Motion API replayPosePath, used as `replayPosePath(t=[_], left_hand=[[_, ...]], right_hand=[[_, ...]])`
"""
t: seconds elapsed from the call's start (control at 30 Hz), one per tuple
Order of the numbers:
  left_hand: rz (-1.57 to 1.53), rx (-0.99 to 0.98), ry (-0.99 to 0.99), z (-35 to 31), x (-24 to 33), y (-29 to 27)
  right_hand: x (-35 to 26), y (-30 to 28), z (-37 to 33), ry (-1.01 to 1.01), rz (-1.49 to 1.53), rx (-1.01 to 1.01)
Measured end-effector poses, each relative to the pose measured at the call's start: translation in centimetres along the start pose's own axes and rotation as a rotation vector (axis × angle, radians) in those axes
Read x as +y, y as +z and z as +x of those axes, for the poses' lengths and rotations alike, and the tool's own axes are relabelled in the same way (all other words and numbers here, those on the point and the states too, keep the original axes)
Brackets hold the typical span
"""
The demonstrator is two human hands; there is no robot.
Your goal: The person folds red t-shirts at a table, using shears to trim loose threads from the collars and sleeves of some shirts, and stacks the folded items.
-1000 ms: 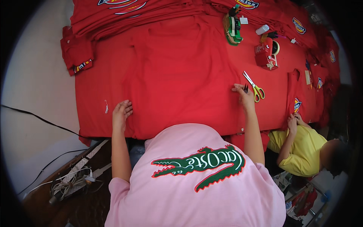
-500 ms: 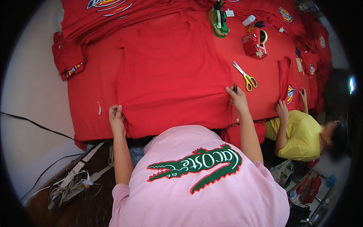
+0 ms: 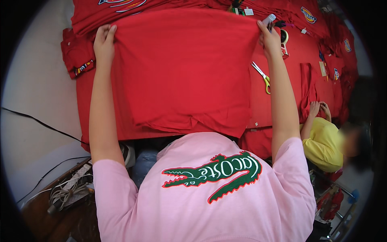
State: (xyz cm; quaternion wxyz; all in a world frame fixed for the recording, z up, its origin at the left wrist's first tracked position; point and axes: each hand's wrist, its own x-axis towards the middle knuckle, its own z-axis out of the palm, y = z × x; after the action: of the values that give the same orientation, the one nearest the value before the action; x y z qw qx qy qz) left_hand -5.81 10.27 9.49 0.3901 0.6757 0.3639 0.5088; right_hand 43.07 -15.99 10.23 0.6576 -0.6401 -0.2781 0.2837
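Observation:
A red T-shirt [image 3: 185,76] is stretched between my raised hands, its upper edge lifted and its lower edge hanging near the table's front. My left hand [image 3: 105,43] pinches the far left corner. At the far right corner, my right hand [image 3: 271,43] grips the fabric. A small dark pointed tool [image 3: 270,26] also sticks out of my right hand; its kind is hard to make out. Right beside my right forearm lie scissors [image 3: 266,82] with yellow-green handles, partly covered by the arm.
A white cylinder [image 3: 271,17] and a tape dispenser [image 3: 285,44] stand beyond my right hand. Folded red shirts [image 3: 78,50] lie at the left. Stacked red garments [image 3: 161,7] line the far side. A co-worker in yellow [image 3: 323,143] handles red cloth at the right.
Both hands have moved up and away from me, carrying the shirt's edge from the near side to the far side. The co-worker's hands have come closer together.

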Motion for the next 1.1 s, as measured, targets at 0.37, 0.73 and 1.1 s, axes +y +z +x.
replayPosePath(t=[0.37, 0.73, 1.1], left_hand=[[0.368, -0.249, -0.048, -16.1, -2.1, -1.2], [0.7, -0.059, -0.18, -26.8, -2.0, -5.1], [0.779, -0.406, -0.031, -23.2, -3.1, -2.0]], right_hand=[[13.4, -9.1, -11.7, -0.159, -0.975, -0.036], [12.9, -9.9, -19.6, -0.35, -0.992, 0.029], [12.9, -4.8, -18.8, -0.339, -0.907, -0.327]])
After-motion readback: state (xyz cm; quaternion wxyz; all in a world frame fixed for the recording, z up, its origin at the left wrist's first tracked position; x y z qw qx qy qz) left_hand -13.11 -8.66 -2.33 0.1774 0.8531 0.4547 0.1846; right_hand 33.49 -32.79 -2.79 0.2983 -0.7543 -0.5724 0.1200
